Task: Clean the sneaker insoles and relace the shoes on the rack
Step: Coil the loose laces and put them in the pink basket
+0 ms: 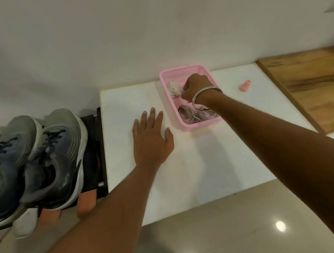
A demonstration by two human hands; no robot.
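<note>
- My left forearm comes up from the lower edge and ends in my left hand (pixel 151 140), which lies palm-down on the white table (pixel 230 162), fingers straight and a little spread, holding nothing.
- To the left of that arm, off the table's edge, the pair of blue-grey sneakers (pixel 40 159) sits on the black rack (pixel 95 147), toes pointing away from me, dark laces still threaded. They are well apart from both my hands.
- Beneath the sneakers, pale and orange-pink shapes poke out from the rack's lower level; I cannot tell what they are.
- My right arm stretches in from the right, crossing over the near corner of the pink basket (pixel 190 125), with a metal bangle (pixel 206 93) at the wrist.
- My right hand (pixel 196 87) is down inside the basket, fingers curled into a grip; something thin shows at the fingertips, but I cannot tell what it is.
- Just left of that hand in the basket lies a crumpled whitish cloth (pixel 174 89); nearer me in the basket are coiled pale laces (pixel 188 115), under my wrist.
- The basket stands just right of my left hand's fingertips, not touching them.
- Farther right on the table stands a small pink cap-like piece (pixel 245 85), apart from the basket.
- Beyond it a wooden top (pixel 312 83) adjoins the table.
</note>
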